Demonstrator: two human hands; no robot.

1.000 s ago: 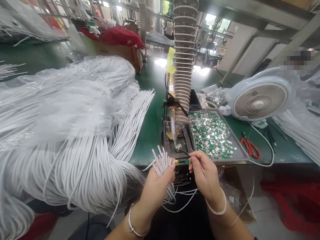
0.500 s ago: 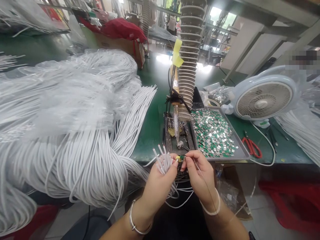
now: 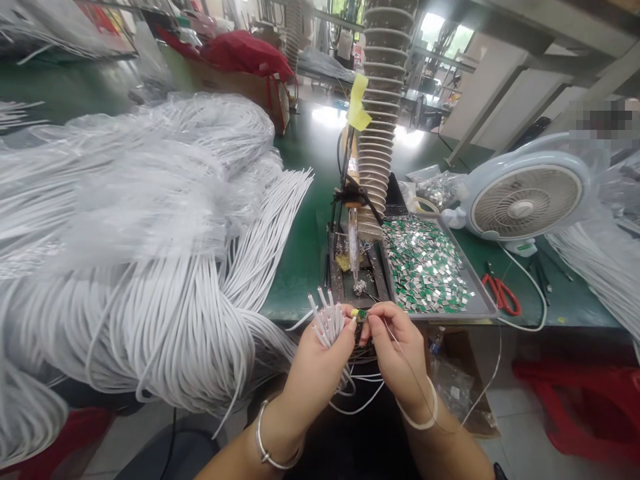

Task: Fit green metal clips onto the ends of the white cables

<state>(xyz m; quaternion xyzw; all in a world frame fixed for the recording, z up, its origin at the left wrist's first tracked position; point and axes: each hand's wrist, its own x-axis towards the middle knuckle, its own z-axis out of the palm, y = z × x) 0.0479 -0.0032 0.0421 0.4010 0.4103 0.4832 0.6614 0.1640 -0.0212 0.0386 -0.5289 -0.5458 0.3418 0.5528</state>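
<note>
My left hand (image 3: 320,360) is closed around a bundle of white cables (image 3: 327,320), whose cut ends point up. At its fingertips sit a small yellow piece (image 3: 355,313) and a small green circuit board (image 3: 363,314). I cannot tell whether the yellow piece is worn on a finger. My right hand (image 3: 400,343) pinches a thin solder wire (image 3: 400,347) close to the board; the wire trails down past the wrist. Just above the fingertips, a soldering iron (image 3: 353,233) is fixed upright, tip down, over a lump of solder (image 3: 360,287).
A metal tray (image 3: 480,293) of small green-and-silver boards lies right of the iron. Beyond it are red-handled pliers (image 3: 503,293) and a fan (image 3: 525,193). White cables (image 3: 175,320) are heaped at left. A ribbed exhaust hose (image 3: 383,120) hangs behind the iron.
Both hands stay nearly in place, with the right fingers shifting slightly at the board. The solder wire's slack now shows as a clearer loop at the right. The view has shifted a little.
</note>
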